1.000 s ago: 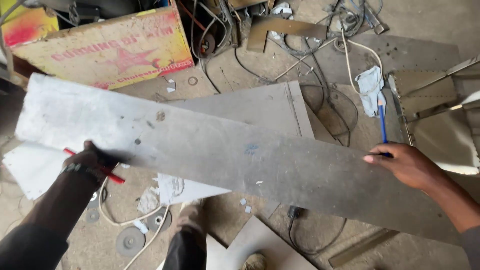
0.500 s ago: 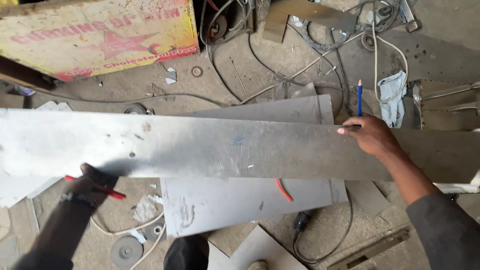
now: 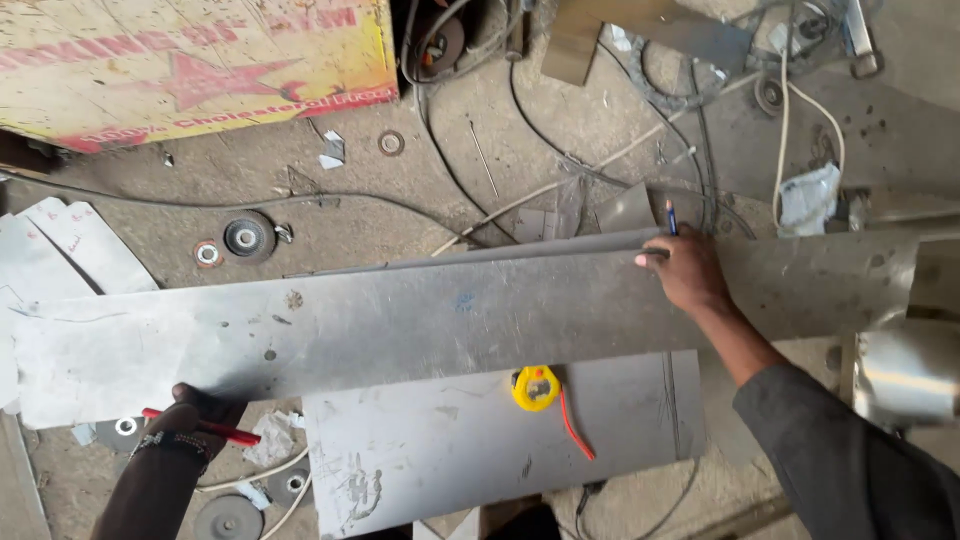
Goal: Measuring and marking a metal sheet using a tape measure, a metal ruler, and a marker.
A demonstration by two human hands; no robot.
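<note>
A long metal sheet (image 3: 430, 320) is gripped at its near edge by the left hand (image 3: 190, 415), closed with a red pen (image 3: 200, 428), and at its far edge by the right hand (image 3: 685, 270), closed with a blue pencil (image 3: 671, 217).

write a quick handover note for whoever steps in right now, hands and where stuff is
Left hand: grips the near edge of the long metal sheet and holds a red marker.
Right hand: on the sheet's far edge, holding a blue pen.
The sheet lies roughly level across a smaller sheet on the floor; a yellow tape measure sits on that one.
Done: sheet held at both ends.
Left: no marked line is visible yet.
</note>
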